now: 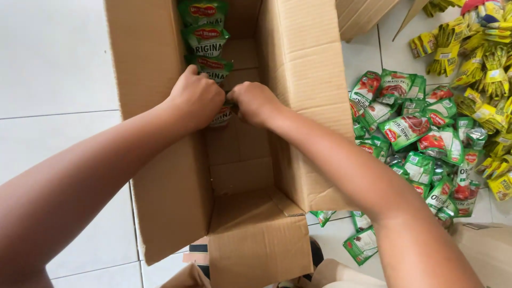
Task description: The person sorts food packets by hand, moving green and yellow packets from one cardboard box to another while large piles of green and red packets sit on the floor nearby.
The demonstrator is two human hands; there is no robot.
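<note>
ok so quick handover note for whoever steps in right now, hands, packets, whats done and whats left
Left hand: down inside the open cardboard box, closed on a green sauce packet.
Right hand: beside it in the box, fingers pinching the same packet.
In the box: a row of green packets stands along the far left side; the near half of the box floor is bare.
On the floor to the right: a loose heap of green packets, and beyond it a pile of yellow packets.
Done: one short row started.
Left: the heap on the floor is still unpacked.
</note>
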